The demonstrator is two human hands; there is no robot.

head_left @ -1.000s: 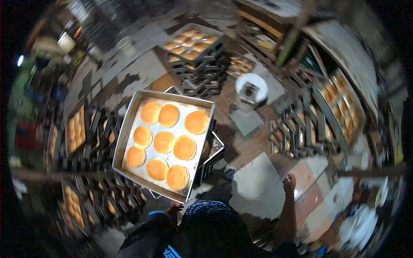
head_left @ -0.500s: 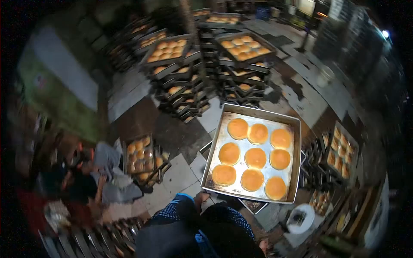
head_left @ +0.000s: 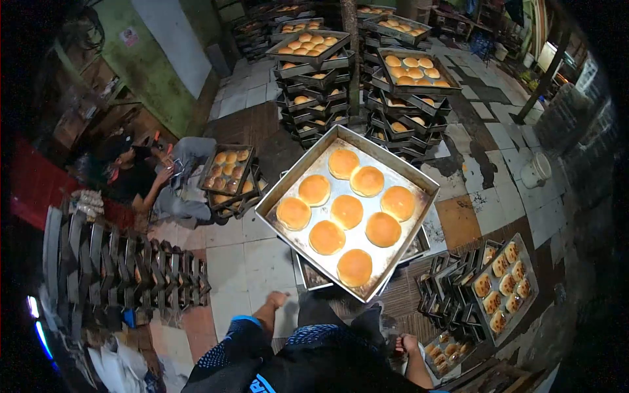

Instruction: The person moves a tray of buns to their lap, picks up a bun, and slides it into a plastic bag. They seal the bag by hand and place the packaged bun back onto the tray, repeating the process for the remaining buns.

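A large metal tray (head_left: 296, 169) with several round golden buns (head_left: 346, 211) fills the middle of the view, right in front of me and above the tiled floor. Edges of other trays (head_left: 313, 278) show beneath it. My left hand (head_left: 277, 299) hangs low beside my leg, just below the tray's near corner, holding nothing. My right hand (head_left: 407, 342) hangs at my right side with its fingers curled and nothing in it. Neither hand visibly touches the tray; what carries it is hidden.
Tall stacks of bun trays (head_left: 308, 52) (head_left: 413, 69) stand ahead. A person sits on the floor at left (head_left: 141, 177) beside a low stack of bun trays (head_left: 226, 173). Empty trays stand on edge at left (head_left: 124, 268). More bun trays lie at right (head_left: 501, 285), with a white bucket (head_left: 536, 170) beyond.
My view has swung round the room, bringing the seated person and tall stacks ahead, while the bun tray stayed in front of me. My right hand has dropped from raised to my side.
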